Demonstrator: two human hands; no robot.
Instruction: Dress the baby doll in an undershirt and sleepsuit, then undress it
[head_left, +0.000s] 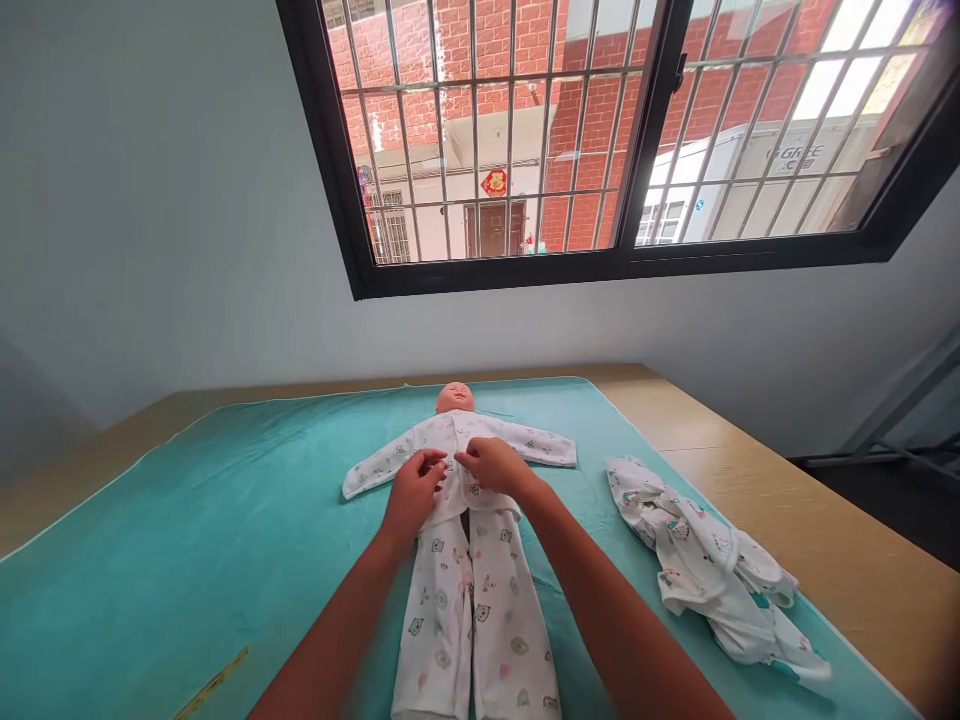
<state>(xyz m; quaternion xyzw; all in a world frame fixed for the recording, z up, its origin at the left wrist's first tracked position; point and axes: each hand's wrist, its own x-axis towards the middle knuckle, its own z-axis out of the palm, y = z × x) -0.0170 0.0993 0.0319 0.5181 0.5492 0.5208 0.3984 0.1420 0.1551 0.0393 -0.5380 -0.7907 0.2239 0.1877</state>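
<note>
A baby doll [455, 397] lies on its back, dressed in a white printed long-sleeved shirt [541, 445] and white printed pants [495, 620]. Both shirt sleeves stretch out to the sides. At the middle of the shirt's front opening, my left hand [418, 488] has its fingers bent together on the cloth. Opposite it, my right hand [495, 466] pinches the shirt front between thumb and fingers. The hands are close but apart, and the small bit of cloth in their fingertips is mostly hidden. Below them, the pants' legs lie straight toward me.
A teal sheet [187, 510] covers most of the wooden table [757, 480]. Crumpled white printed baby clothes [712, 560] lie to the right. A yellow measuring tape or strip [212, 683] shows at lower left. Behind the table stand a wall and a barred window [495, 270].
</note>
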